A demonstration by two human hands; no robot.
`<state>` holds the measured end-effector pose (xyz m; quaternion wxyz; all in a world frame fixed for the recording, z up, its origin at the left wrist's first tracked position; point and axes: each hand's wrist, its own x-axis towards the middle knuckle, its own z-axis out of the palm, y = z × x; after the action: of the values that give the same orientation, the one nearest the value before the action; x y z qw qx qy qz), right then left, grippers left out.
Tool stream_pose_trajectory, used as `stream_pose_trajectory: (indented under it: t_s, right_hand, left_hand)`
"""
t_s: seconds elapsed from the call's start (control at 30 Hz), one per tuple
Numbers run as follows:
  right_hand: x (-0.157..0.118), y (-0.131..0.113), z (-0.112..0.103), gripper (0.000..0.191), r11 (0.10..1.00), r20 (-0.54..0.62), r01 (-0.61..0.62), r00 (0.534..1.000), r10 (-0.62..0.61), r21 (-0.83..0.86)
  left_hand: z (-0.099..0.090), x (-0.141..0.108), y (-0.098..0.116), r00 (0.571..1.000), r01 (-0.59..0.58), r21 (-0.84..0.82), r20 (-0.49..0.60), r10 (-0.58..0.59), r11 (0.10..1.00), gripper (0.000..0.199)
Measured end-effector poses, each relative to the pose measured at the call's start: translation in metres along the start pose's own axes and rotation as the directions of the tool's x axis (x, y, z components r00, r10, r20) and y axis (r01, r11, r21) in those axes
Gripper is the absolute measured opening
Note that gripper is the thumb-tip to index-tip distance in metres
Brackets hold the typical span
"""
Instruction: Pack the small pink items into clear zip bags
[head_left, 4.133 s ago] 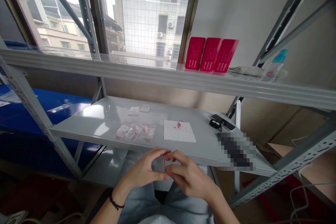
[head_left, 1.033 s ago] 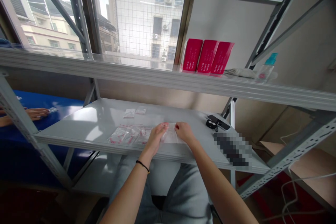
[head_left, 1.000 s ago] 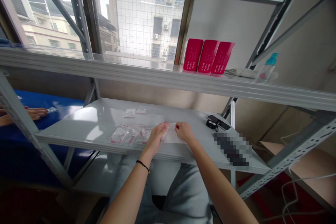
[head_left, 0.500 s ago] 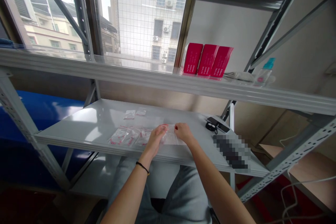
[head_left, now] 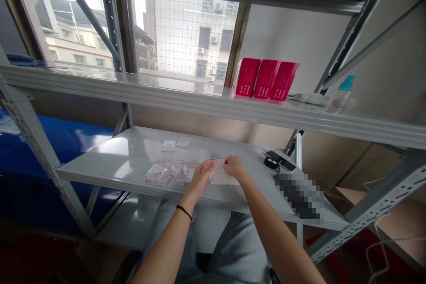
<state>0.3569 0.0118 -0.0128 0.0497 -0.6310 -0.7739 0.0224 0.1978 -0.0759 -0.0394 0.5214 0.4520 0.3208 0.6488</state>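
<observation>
A clear plastic zip bag (head_left: 222,177) lies between my hands on the shelf top. My left hand (head_left: 202,175) is closed in a pinch at the bag's left end, by a red strip along its edge. Curled at the bag's upper right is my right hand (head_left: 234,167), its fingertips together on the plastic. To the left of my left hand, several clear bags with small reddish items (head_left: 163,173) lie overlapping. What is inside the bag at my hands is too small to make out.
Two small clear bags (head_left: 169,145) lie farther back. On the right are a phone-like dark slab (head_left: 282,162), a small black object with a cord (head_left: 271,163) and a blurred-out patch. Red boxes (head_left: 248,77) and a spray bottle (head_left: 341,93) stand on the upper shelf.
The whole view has shifted slightly, so everything appears a little farther right and lower. My hands keep nearly the same pose at the bag.
</observation>
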Motion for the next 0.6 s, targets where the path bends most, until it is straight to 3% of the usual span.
stream_pose_trajectory:
  t_s: [0.27, 0.6]
  right_hand:
    - [-0.005, -0.002, -0.002, 0.023, 0.999, 0.045, -0.002, 0.999, 0.004, -0.036]
    - [-0.012, -0.007, 0.001, 0.024, 0.999, -0.018, -0.015, 1.0, 0.015, -0.032]
  left_hand:
    - [0.001, -0.002, 0.004, 1.0, -0.004, 0.016, 0.013, 0.004, 1.0, 0.042]
    - [0.003, -0.005, 0.011, 0.997, 0.076, -0.047, 0.001, -0.077, 0.996, 0.042]
